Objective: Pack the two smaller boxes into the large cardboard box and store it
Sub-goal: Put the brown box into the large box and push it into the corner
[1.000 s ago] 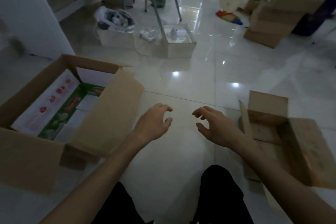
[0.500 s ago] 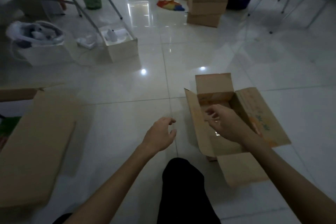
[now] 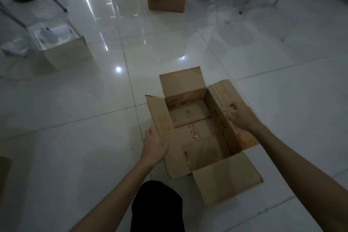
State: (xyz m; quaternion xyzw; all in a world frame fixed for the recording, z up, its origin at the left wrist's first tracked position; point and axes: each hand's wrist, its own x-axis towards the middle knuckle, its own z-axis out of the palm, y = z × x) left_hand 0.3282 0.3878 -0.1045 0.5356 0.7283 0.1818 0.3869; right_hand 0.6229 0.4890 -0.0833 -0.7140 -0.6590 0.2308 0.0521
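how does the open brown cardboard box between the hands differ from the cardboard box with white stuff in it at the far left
The open brown cardboard box between the hands looks empty, its four flaps spread outward; the far-left cardboard box holds white items and shows no spread flaps. The left hand and right hand touch the near box's side flaps; nothing touches the far one. Both are brown, open-topped and on the white tiled floor.

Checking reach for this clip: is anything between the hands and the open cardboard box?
Nothing visible. The left hand already rests on the left flap of the open cardboard box, and the right hand on its right flap.
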